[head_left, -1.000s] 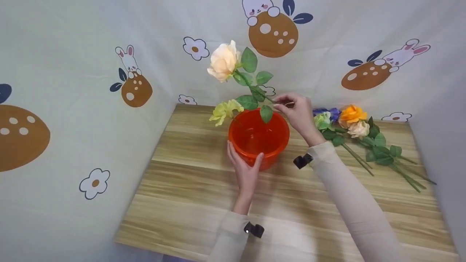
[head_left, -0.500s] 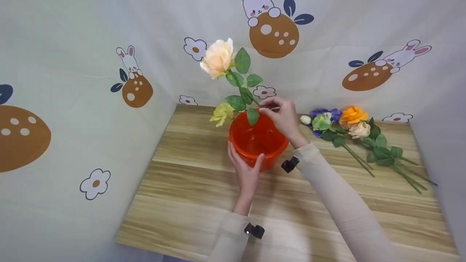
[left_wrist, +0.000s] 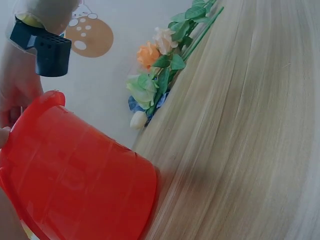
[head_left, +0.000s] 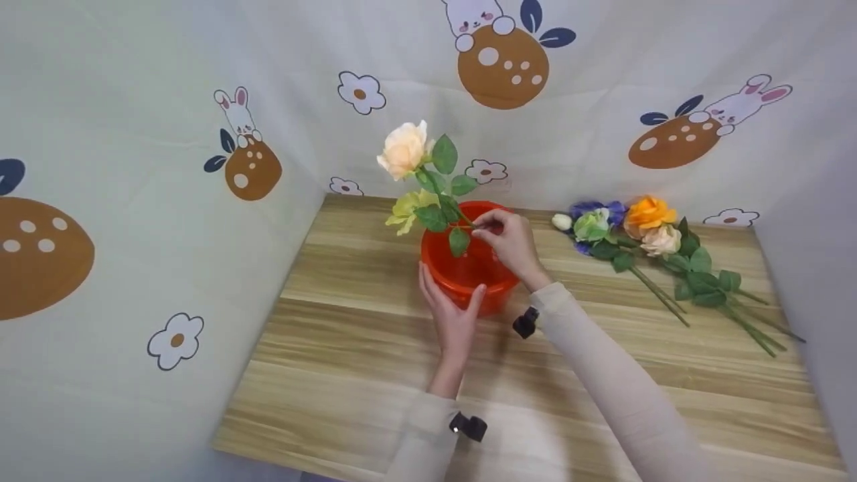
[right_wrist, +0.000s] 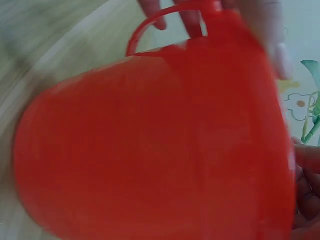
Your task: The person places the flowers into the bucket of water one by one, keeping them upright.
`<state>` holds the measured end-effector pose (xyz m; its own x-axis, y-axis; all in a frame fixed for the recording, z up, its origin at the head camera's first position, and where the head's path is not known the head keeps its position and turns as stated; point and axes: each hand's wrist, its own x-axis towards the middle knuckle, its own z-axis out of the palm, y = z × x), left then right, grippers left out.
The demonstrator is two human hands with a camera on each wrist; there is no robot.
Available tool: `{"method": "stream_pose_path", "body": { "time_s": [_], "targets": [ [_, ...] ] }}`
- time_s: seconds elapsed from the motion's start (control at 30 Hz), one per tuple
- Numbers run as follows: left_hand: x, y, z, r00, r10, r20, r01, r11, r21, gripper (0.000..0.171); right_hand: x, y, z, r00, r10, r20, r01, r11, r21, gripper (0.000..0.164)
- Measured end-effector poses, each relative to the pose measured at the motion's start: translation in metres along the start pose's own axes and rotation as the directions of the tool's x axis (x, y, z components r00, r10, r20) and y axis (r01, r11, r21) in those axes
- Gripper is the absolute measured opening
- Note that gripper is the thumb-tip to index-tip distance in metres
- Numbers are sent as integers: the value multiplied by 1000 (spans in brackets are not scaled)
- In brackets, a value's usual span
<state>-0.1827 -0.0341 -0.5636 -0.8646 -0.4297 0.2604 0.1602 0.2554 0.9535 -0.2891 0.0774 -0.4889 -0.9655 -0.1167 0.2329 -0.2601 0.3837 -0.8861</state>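
My right hand (head_left: 514,244) pinches the green stem of a peach rose (head_left: 404,150) over the opening of a red plastic bucket (head_left: 494,302). The rose leans up and left, its leaves crossing the bucket's far rim. My left hand (head_left: 454,321) holds the bucket from the near left side, thumb at the front and fingers along the left wall. A yellow-green flower (head_left: 404,213) stands in the bucket and leans out over its left rim, partly behind the rose's leaves. In the right wrist view, the red handle (right_wrist: 137,35) hangs beside the left fingers. The stem's lower end is hidden.
Several artificial flowers lie on the wooden table (head_left: 335,375) at the right: an orange one (head_left: 649,211), a pale peach one (head_left: 661,239), a green one (head_left: 592,225), purple ones and a white bud (head_left: 562,221). A patterned curtain (head_left: 569,134) stands behind the table.
My right hand has moved left and then down with the rose, from beyond the bucket's far rim to over its opening. The left hand has stayed on the bucket.
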Motion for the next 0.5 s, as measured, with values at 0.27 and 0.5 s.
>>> {"method": "stream_pose_path", "body": {
  "time_s": [0.27, 0.5],
  "targets": [
    [0, -1, 2, 1000, 2, -6, -2, 1000, -6, 108, -3, 12, 6, 1000, 25, 17, -23, 992, -127, 12],
    [0, 0, 1, 1000, -28, 6, 28, 1000, -12, 107, -3, 13, 9, 994, 67, 88, -44, 970, -241, 9]
  ]
}}
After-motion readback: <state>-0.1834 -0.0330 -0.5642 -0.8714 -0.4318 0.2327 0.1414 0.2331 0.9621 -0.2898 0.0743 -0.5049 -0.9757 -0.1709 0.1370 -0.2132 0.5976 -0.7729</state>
